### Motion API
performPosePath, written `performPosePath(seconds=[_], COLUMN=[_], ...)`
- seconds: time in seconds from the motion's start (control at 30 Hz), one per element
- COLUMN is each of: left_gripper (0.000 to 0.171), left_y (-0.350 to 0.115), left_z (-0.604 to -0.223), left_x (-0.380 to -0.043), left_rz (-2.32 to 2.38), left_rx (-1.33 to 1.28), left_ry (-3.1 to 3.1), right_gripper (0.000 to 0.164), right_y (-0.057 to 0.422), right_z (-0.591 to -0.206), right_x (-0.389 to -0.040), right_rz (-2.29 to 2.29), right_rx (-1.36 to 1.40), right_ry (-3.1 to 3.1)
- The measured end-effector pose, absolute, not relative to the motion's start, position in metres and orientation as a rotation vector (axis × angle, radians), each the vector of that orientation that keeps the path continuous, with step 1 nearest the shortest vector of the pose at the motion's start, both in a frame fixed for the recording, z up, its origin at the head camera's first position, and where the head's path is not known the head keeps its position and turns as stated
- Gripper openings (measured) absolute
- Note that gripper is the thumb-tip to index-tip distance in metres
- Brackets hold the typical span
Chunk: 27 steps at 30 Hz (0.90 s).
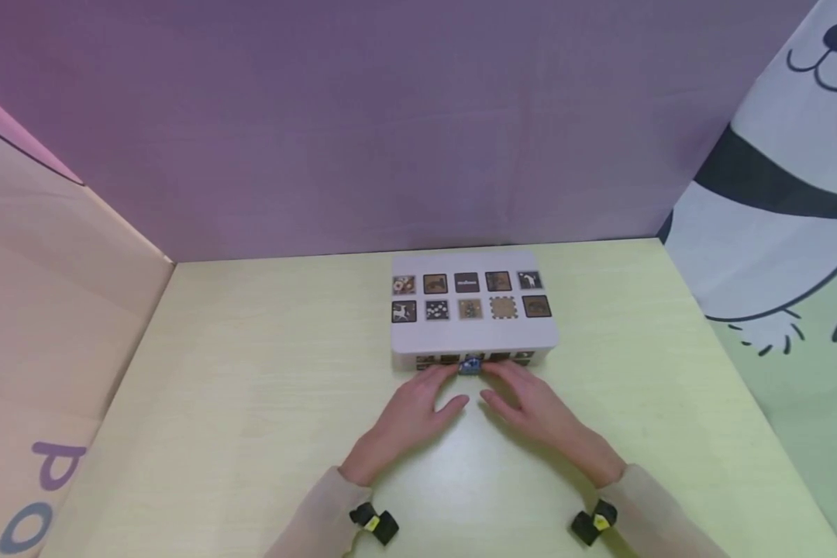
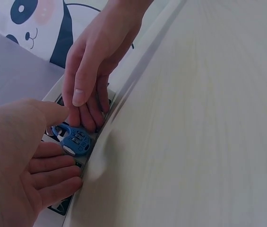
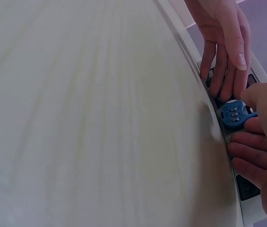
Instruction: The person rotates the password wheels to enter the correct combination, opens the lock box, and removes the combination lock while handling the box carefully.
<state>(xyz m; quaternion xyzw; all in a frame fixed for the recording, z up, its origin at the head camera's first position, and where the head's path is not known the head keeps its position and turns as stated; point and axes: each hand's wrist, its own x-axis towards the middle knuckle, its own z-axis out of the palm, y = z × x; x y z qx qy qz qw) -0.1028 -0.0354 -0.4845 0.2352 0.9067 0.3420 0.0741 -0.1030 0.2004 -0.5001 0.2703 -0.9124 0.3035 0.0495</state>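
Note:
A white box [image 1: 474,335] with small square pictures on its lid and front stands on the table. At the middle of its front hangs a blue combination padlock [image 1: 470,365], whose number dials show in both wrist views. My left hand [image 1: 417,409] lies just left of the padlock, fingers extended along the box front and thumb held apart. On the other side, my right hand [image 1: 542,409] mirrors it, fingertips right by the padlock. In the left wrist view the padlock's shackle [image 2: 57,130] passes close by the left thumb. Neither hand has its fingers curled round anything.
Pale wood-look table [image 1: 251,387] surrounds the box. Behind the box rises a purple backdrop [image 1: 390,139]. Printed side panels border the table, one with a panda picture [image 1: 774,232] on the right. Each sleeve carries a black wrist camera.

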Motion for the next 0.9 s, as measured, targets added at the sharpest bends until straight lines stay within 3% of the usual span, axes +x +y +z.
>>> performPosePath(seconds=[0.9], left_gripper=[0.060], left_y=[-0.0287], left_z=[-0.4851], left_x=[-0.1029], left_rz=[1.003], left_rx=[0.706], left_ry=[2.736], right_gripper=[0.041], right_y=[0.1977], right_z=[-0.4996], right_x=[-0.1033], right_rz=[1.110], right_rx=[0.753], right_ry=[-2.785])
